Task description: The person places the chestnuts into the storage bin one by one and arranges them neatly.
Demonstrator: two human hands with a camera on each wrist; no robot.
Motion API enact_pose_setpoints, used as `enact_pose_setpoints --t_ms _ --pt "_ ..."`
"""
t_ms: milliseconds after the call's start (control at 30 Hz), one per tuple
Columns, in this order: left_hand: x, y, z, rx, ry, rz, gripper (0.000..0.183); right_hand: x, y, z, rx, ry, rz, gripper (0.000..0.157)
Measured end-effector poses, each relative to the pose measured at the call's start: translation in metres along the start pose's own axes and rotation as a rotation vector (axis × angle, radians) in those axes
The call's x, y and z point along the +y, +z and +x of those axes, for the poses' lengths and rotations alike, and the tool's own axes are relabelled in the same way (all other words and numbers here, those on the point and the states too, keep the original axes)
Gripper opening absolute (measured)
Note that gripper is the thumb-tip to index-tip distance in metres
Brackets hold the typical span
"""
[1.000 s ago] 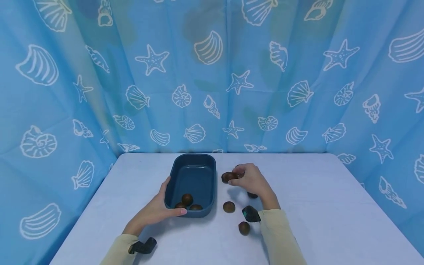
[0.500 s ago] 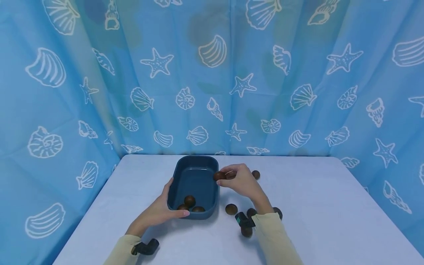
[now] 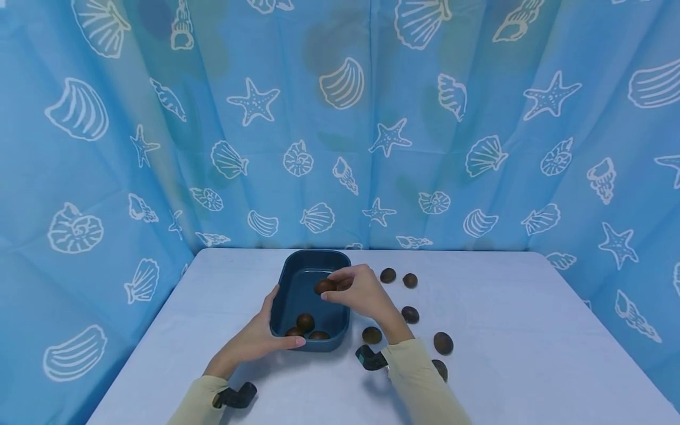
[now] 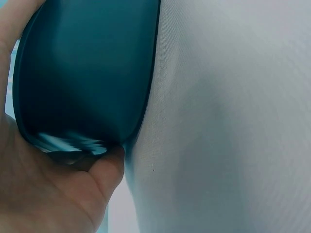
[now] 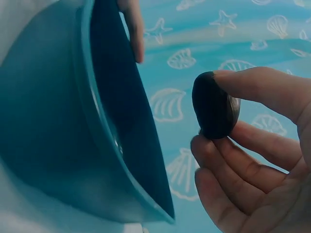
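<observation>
My left hand (image 3: pixel 252 339) grips the near left corner of a dark blue rectangular dish (image 3: pixel 345 313), fingers along its left side and thumb (image 4: pixel 109 170) at the near rim. Inside, at the near end, lie several dark brown roundish pieces (image 3: pixel 305 322), smooth like large chestnuts. Over the dish's right half, my right hand (image 3: pixel 358 289) pinches a dark brown oval piece (image 3: pixel 324 286) between thumb and fingertips. In the right wrist view this oval piece (image 5: pixel 210 104) stands apart from the dish wall (image 5: pixel 63 111); I cannot tell whether a second piece sits behind it.
To the right of the dish, several loose brown pieces (image 3: pixel 443 343) lie scattered on the white table (image 3: pixel 531 330), one (image 3: pixel 372 335) close beside the dish. A blue curtain (image 3: pixel 340 147) with white shell prints hangs behind. Each wrist wears a black camera mount (image 3: pixel 236 394).
My right hand has moved left from above the table to over the dish, carrying the brown oval piece. The left hand keeps its hold. The head view has shifted slightly.
</observation>
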State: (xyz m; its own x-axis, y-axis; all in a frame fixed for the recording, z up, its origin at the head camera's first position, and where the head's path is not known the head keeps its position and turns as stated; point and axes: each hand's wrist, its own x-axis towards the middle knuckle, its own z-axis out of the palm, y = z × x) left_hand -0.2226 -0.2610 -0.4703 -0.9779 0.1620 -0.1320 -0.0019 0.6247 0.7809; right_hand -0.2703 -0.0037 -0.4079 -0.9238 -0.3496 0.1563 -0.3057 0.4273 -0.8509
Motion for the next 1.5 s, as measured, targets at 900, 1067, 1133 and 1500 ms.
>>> enact_pose_setpoints --t_ms 900,1067,1133,1500 --pt "-0.004 0.001 -0.001 -0.025 0.045 -0.064 0.128 0.008 0.071 0.019 -0.135 -0.06 -0.008 0.028" --pt "-0.005 0.001 0.0 -0.018 0.038 -0.054 0.13 0.01 0.076 0.02 -0.136 -0.024 -0.026 0.028" --pt "-0.005 0.001 0.0 -0.021 0.041 -0.063 0.13 0.01 0.078 0.021 -0.142 -0.019 -0.03 0.028" --pt "-0.002 -0.003 -0.001 -0.022 0.038 -0.059 0.131 0.008 0.082 0.026 -0.187 -0.006 -0.074 0.029"
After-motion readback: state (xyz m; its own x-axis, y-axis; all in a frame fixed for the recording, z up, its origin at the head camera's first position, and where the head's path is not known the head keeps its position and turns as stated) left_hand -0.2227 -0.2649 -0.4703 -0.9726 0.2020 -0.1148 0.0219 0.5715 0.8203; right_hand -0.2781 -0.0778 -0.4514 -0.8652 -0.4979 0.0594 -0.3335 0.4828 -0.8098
